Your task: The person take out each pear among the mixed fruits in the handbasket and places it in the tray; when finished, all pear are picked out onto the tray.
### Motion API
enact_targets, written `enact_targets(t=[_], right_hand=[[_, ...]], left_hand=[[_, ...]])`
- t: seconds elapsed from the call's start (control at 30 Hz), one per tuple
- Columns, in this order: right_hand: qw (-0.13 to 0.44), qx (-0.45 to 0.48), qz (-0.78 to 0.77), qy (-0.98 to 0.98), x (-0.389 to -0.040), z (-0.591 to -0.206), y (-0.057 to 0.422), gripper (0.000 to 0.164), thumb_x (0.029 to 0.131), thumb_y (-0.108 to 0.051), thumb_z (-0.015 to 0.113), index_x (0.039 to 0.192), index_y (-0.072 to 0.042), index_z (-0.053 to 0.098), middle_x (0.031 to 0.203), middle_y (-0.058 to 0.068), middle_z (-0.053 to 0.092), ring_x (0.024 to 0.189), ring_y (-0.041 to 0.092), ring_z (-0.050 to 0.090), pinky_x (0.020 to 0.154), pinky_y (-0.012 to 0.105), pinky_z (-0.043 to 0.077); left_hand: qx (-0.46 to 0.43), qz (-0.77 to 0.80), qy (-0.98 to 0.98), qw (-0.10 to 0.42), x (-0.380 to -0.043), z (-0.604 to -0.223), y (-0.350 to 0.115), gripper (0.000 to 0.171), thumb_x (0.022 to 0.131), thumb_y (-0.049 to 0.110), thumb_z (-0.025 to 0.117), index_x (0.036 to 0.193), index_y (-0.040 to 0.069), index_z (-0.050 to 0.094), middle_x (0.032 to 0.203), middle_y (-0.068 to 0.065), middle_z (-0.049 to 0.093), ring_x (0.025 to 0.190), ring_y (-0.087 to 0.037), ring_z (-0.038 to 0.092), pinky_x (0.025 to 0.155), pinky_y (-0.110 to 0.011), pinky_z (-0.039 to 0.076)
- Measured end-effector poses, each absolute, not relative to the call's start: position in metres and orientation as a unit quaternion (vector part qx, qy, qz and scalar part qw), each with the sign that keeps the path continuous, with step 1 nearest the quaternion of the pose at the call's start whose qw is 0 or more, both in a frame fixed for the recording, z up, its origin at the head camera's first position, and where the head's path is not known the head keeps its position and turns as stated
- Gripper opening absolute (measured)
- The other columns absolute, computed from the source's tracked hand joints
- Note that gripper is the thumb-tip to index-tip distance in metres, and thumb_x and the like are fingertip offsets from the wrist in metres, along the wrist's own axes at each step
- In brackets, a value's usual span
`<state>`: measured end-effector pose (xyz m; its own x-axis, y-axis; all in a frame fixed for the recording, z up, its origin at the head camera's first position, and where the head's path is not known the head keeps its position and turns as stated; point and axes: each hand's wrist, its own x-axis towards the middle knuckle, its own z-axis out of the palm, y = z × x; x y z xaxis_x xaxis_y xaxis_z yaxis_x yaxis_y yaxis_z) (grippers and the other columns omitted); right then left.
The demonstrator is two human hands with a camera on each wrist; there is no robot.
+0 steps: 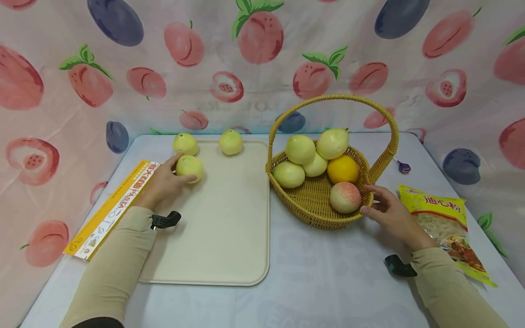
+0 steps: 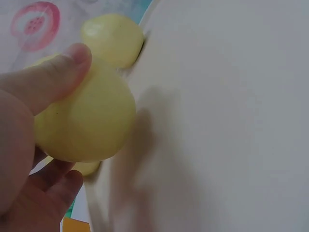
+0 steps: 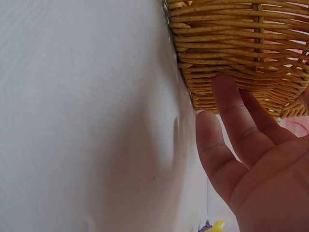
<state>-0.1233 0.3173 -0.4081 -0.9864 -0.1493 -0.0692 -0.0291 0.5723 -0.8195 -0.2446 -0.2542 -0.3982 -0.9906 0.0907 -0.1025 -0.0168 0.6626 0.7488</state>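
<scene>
My left hand (image 1: pixel 168 180) grips a round yellow-green pear (image 1: pixel 189 168) above the left side of the beige tray (image 1: pixel 221 228). In the left wrist view, the thumb lies across this pear (image 2: pixel 91 116) with fingers beneath it. Two similar pears, one at the back-left corner (image 1: pixel 185 144) and one at the back edge (image 1: pixel 231 142), lie beyond. My right hand (image 1: pixel 395 218) holds the right rim of a woven basket (image 1: pixel 307 198); its thumb and index finger reach the rim, and other fingers lie along the outer wall (image 3: pixel 222 48). Inside are several pears (image 1: pixel 301 149), an orange (image 1: pixel 342 169) and a peach (image 1: pixel 345 197).
A yellow and white pasta box (image 1: pixel 112 209) lies slanted left of the tray. Right of the basket are a yellow bag of pasta (image 1: pixel 447 228) and a purple-wrapped lollipop (image 1: pixel 404 167). The basket's tall handle (image 1: pixel 334 97) arches over the fruit. A fruit-print cloth (image 1: pixel 254 91) hangs behind.
</scene>
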Motion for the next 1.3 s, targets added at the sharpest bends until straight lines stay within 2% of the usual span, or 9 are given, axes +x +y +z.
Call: enact_targets(t=[0.13, 0.5, 0.83, 1.0, 1.13, 1.3], right_hand=[[0.066, -0.053, -0.461, 0.883, -0.124, -0.408, 0.318, 0.066, 0.102, -0.021, 0.062, 0.154, 0.001, 0.029, 0.147, 0.032, 0.035, 0.110, 0.040, 0.055, 0.078, 0.017, 0.049], [0.066, -0.051, -0.462, 0.883, -0.123, -0.408, 0.316, 0.066, 0.101, -0.022, 0.062, 0.154, 0.001, 0.029, 0.149, 0.032, 0.034, 0.111, 0.040, 0.055, 0.078, 0.017, 0.049], [0.068, -0.046, -0.465, 0.882, -0.123, -0.408, 0.316, 0.066, 0.102, -0.022, 0.062, 0.154, 0.001, 0.029, 0.148, 0.032, 0.035, 0.111, 0.040, 0.055, 0.078, 0.017, 0.050], [0.070, -0.044, -0.465, 0.882, -0.123, -0.409, 0.317, 0.066, 0.101, -0.023, 0.062, 0.154, 0.000, 0.029, 0.148, 0.031, 0.035, 0.111, 0.040, 0.055, 0.078, 0.018, 0.050], [0.069, -0.044, -0.464, 0.882, -0.123, -0.409, 0.317, 0.067, 0.101, -0.022, 0.062, 0.154, 0.001, 0.029, 0.147, 0.031, 0.036, 0.110, 0.039, 0.055, 0.078, 0.018, 0.050], [0.066, -0.045, -0.461, 0.884, -0.123, -0.409, 0.317, 0.067, 0.101, -0.022, 0.063, 0.154, 0.001, 0.029, 0.147, 0.032, 0.035, 0.111, 0.041, 0.055, 0.078, 0.017, 0.050]], left_hand=[[0.022, 0.419, 0.906, 0.061, -0.247, -0.400, -0.256, 0.097, 0.088, 0.046, 0.075, 0.161, 0.014, 0.019, 0.154, -0.019, 0.037, 0.133, -0.035, 0.040, 0.111, -0.053, 0.030], [-0.008, 0.442, 0.895, 0.051, -0.251, -0.407, -0.262, 0.096, 0.089, 0.044, 0.075, 0.162, 0.017, 0.019, 0.160, -0.014, 0.030, 0.138, -0.033, 0.034, 0.115, -0.052, 0.025], [-0.047, 0.446, 0.894, 0.016, -0.255, -0.410, -0.265, 0.097, 0.090, 0.043, 0.075, 0.160, 0.006, 0.019, 0.158, -0.021, 0.031, 0.138, -0.037, 0.035, 0.115, -0.051, 0.027], [-0.060, 0.446, 0.893, 0.008, -0.256, -0.412, -0.267, 0.099, 0.090, 0.043, 0.074, 0.160, 0.004, 0.016, 0.159, -0.022, 0.027, 0.139, -0.039, 0.033, 0.115, -0.051, 0.026], [-0.061, 0.446, 0.893, 0.020, -0.256, -0.410, -0.268, 0.098, 0.094, 0.048, 0.066, 0.160, 0.003, 0.011, 0.161, -0.023, 0.022, 0.143, -0.039, 0.028, 0.117, -0.051, 0.023], [-0.073, 0.462, 0.883, 0.036, -0.254, -0.405, -0.268, 0.088, 0.098, 0.046, 0.056, 0.162, 0.009, 0.009, 0.163, -0.019, 0.018, 0.147, -0.037, 0.021, 0.118, -0.049, 0.020]])
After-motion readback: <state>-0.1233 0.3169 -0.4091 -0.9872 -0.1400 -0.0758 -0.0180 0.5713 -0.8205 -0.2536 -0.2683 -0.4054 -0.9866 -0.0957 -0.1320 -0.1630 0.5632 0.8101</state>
